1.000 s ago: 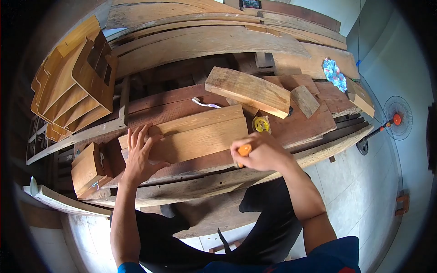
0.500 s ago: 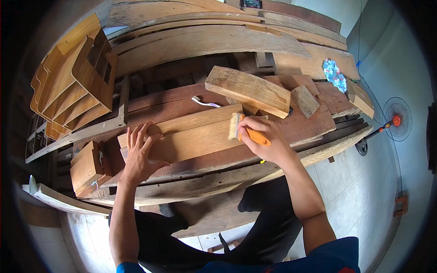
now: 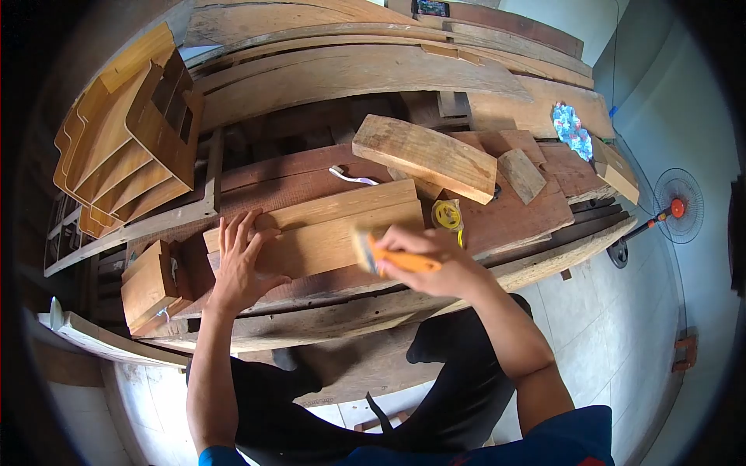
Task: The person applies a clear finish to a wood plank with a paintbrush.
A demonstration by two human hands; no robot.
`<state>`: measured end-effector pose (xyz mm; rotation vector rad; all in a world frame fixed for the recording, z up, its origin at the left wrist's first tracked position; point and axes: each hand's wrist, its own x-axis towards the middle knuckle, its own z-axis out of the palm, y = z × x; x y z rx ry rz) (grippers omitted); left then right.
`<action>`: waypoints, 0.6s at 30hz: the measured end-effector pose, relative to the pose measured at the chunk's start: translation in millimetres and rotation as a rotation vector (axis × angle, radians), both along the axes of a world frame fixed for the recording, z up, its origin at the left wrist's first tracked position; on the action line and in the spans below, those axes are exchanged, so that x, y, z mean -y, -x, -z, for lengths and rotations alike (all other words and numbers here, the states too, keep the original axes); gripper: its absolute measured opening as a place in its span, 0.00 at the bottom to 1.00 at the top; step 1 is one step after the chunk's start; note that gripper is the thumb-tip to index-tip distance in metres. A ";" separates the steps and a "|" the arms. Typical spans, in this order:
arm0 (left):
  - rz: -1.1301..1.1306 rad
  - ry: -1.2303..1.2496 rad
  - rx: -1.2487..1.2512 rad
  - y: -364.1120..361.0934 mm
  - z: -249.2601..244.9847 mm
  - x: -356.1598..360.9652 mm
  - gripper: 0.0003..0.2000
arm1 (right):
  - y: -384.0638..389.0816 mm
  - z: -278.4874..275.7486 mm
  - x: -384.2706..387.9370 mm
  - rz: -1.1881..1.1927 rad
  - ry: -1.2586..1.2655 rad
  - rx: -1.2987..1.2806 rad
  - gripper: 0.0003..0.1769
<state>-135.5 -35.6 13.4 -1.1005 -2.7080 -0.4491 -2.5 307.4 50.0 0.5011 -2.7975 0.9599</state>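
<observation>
Left hand (image 3: 241, 268), spread, partly hides the board (image 3: 334, 239); right hand (image 3: 435, 268) grips a blurred brush (image 3: 402, 260).

Left hand fanned, right hand gripping

Your left forearm (image 3: 214, 373) rises almost straight from the bottom of the view, and your left hand (image 3: 239, 270) follows on with a slight tilt to the right, its back uppermost. The left fingers (image 3: 251, 225) are fanned and stretched away from you, while the left thumb (image 3: 274, 279) reaches sideways toward your right. Your right elbow (image 3: 542, 377) is bent, so your right forearm (image 3: 510, 322) slants up and inward. Your right hand (image 3: 437, 268) points toward the left one, its fingers folded into a grip, slightly blurred. The hands are well apart.
</observation>
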 end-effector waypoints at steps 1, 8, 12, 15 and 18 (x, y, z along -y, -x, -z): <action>-0.001 0.002 0.000 0.5 -0.6 -0.2 0.47 | -0.3 -1.2 1.2 -0.041 -0.027 -0.030 0.11; -0.014 0.002 0.008 -3.5 -4.2 -2.2 0.45 | 27.0 31.2 -4.7 0.115 0.157 -0.402 0.10; -0.007 -0.004 0.005 -2.4 -2.8 -1.3 0.44 | 8.1 17.6 17.0 -0.141 0.067 -0.192 0.12; -0.010 -0.011 -0.002 -2.7 -0.3 -0.6 0.47 | 20.0 31.0 5.9 -0.018 0.210 -0.294 0.12; -0.019 -0.001 -0.005 -2.8 -0.9 -1.1 0.47 | 25.9 40.5 20.7 0.083 0.326 -0.324 0.15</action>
